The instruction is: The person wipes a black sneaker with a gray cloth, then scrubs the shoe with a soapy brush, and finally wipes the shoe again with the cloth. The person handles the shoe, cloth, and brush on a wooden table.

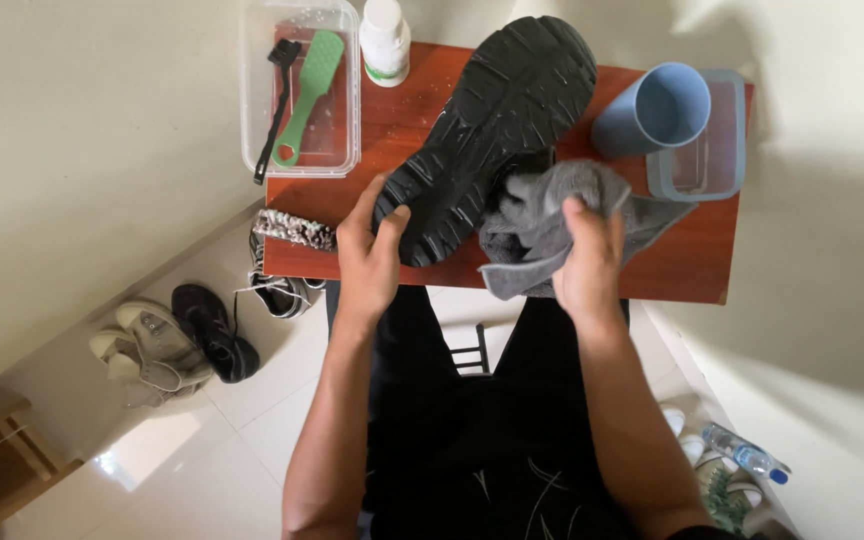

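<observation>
Over the wooden table [682, 265], left hand [370, 258] fingers grip the upturned black shoe [487, 125], right hand [589, 262] apparently clenches a grey cloth [532, 225].

Both forearms are bare to the elbow, with no sleeves, watch or rings showing. The left hand [370, 262] and right hand [589, 268] wear no gloves. The legs are in black trousers [472, 440] with a few thin pale streaks near the lap.
</observation>
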